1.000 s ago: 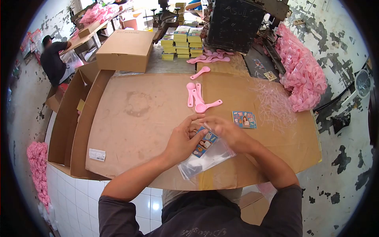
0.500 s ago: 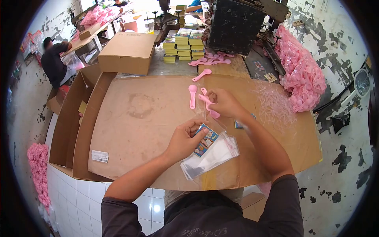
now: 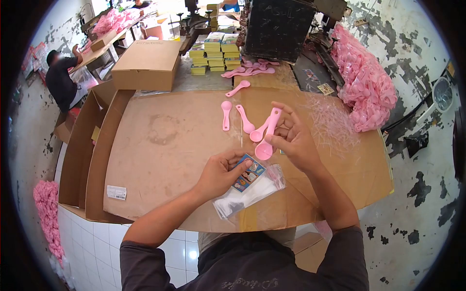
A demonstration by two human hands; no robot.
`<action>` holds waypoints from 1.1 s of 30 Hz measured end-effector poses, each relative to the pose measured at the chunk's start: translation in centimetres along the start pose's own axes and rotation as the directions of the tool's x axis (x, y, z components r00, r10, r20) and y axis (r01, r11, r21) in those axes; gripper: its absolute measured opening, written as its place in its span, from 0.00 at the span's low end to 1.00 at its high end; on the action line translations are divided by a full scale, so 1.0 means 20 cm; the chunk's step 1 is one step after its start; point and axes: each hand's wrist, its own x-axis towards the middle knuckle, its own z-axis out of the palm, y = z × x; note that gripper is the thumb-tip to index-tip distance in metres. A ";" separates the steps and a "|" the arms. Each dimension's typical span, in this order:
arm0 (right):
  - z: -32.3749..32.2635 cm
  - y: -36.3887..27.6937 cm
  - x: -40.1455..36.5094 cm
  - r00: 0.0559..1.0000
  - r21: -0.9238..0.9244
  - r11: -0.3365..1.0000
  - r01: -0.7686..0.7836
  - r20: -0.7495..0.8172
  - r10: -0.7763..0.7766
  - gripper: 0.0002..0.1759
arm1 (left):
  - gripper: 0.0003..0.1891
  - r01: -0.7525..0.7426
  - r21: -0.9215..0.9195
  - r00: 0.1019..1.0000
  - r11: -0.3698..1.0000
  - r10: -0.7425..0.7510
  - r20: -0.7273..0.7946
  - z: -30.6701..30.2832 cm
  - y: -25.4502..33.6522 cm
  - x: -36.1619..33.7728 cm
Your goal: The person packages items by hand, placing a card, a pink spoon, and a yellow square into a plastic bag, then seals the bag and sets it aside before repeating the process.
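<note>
My left hand (image 3: 219, 173) pinches a clear plastic bag (image 3: 250, 189) with a small printed picture card (image 3: 246, 175) inside, resting on the cardboard sheet (image 3: 170, 160). My right hand (image 3: 292, 137) holds a pink plastic spoon (image 3: 268, 137) just above the bag's mouth, bowl end down. A second pink spoon (image 3: 258, 133) lies right beside the held one; whether the hand grips it too is unclear. Two more pink spoons (image 3: 226, 114) (image 3: 245, 119) lie on the cardboard beyond my hands.
Shredded clear plastic strips (image 3: 330, 123) lie to the right, next to a heap of bagged pink spoons (image 3: 364, 87). A closed carton (image 3: 145, 65), stacks of yellow card packs (image 3: 213, 51) and a black machine (image 3: 279, 29) stand behind. An open box (image 3: 85, 145) is at left; a person (image 3: 60, 80) works far left.
My right hand left the bag, reached to the loose spoons, picked one up and brought it back toward the bag. My left hand kept hold of the bag and card.
</note>
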 end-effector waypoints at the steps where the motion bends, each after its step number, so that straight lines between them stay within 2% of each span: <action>1: 0.01 0.01 0.00 1.000 -0.006 1.000 -0.004 0.011 0.005 0.41 | 0.16 0.019 0.009 1.000 1.000 -0.019 0.006 0.01 0.02 -0.01; 5: 0.05 0.07 -0.04 0.999 -0.028 0.999 0.034 -0.011 -0.034 0.40 | 0.16 0.042 -0.011 0.999 0.999 -0.042 -0.012 0.00 0.03 -0.01; 8: 0.10 0.17 -0.07 0.989 -0.008 0.990 0.137 -0.058 -0.138 0.29 | 0.17 0.058 0.032 0.998 0.998 -0.056 -0.037 0.00 0.06 -0.01; 10: 0.08 0.19 -0.08 0.983 -0.087 0.979 0.183 0.046 -0.179 0.23 | 0.18 -0.002 -0.043 1.000 0.999 0.003 0.009 0.00 0.03 0.00; 11: 0.07 0.19 -0.09 0.975 -0.124 0.970 0.208 0.099 -0.197 0.23 | 0.18 -0.031 -0.081 0.999 0.996 0.034 0.030 -0.01 0.01 0.00; 14: -0.03 0.16 -0.01 0.929 -0.052 0.955 0.291 0.256 -0.269 0.32 | 0.18 0.046 -0.005 0.996 0.999 -0.045 0.083 -0.01 0.01 -0.01; 17: -0.03 0.12 -0.03 0.940 -0.115 0.967 0.227 0.286 -0.186 0.35 | 0.16 0.018 -0.089 0.997 0.996 -0.011 0.081 0.01 0.05 -0.02; 20: -0.02 0.13 -0.04 0.901 -0.092 0.966 0.240 0.391 -0.187 0.33 | 0.17 -0.011 -0.166 0.999 0.986 0.018 0.041 -0.01 0.06 -0.02; 22: -0.02 0.14 0.00 0.931 0.106 0.986 0.126 0.330 -0.154 0.27 | 0.19 0.011 -0.220 0.998 0.975 0.004 0.065 -0.02 0.07 -0.02; 24: -0.02 0.11 0.00 0.938 0.077 0.990 0.121 0.318 -0.139 0.21 | 0.20 0.032 -0.255 0.995 0.966 -0.007 0.101 -0.03 0.06 -0.02; 26: 0.04 -0.01 0.00 0.921 -0.176 0.957 0.231 0.356 -0.157 0.14 | 0.21 0.046 -0.260 0.989 0.964 -0.008 0.147 -0.03 0.05 -0.02; 29: 0.01 -0.08 0.02 0.842 -0.315 0.889 0.332 0.524 -0.129 0.10 | 0.23 0.025 -0.267 0.979 0.963 0.030 0.200 -0.03 0.03 -0.02; 33: 0.04 -0.18 0.02 0.838 -0.266 0.897 0.354 0.517 -0.178 0.11 | 0.23 0.090 -0.296 0.956 0.951 0.002 0.295 -0.03 0.09 -0.04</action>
